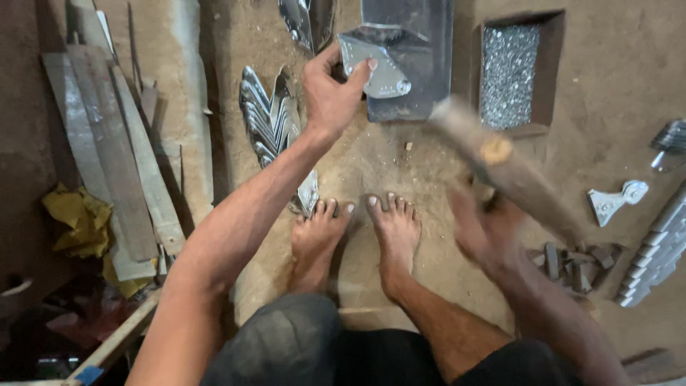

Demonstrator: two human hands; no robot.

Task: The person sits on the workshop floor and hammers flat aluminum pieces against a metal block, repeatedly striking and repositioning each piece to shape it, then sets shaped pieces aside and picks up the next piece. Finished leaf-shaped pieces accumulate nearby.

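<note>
Left hand: the left hand (330, 91) reaches forward, thumb and fingers pinching a flat shiny metal plate (374, 70) by its near edge.
Metal plate: roughly triangular with a rounded corner and a small round stud near that corner; it lies on the dark steel block (414, 53) at the top centre, held flat there.
Right hand: the right hand (480, 230) is blurred with motion, its fingers wrapped around the handle of a hammer (500, 168).
Hammer: a wooden tool, blurred, slanting from lower right up towards the steel block, its head just beside the block's near right corner.
Rivet tray: a rectangular box (552, 68) sunk in the floor right of the block, filled with small silvery pieces.
Stacked blanks: a fanned pile of shiny metal blanks (266, 121) stands on the floor left of the left forearm, reaching down to the toes.
Feet: two bare feet (357, 236) rest on the sandy floor (614, 64), side by side, below the block.
Right side: one finished bracket (614, 201) lies alone on the floor; a row of bright pieces (654, 261) lies beyond it, and small dark offcuts (572, 263) sit near the right wrist.
Left side: long metal strips (107, 150) lean together, with yellow cloth (78, 218) beside them.
</note>
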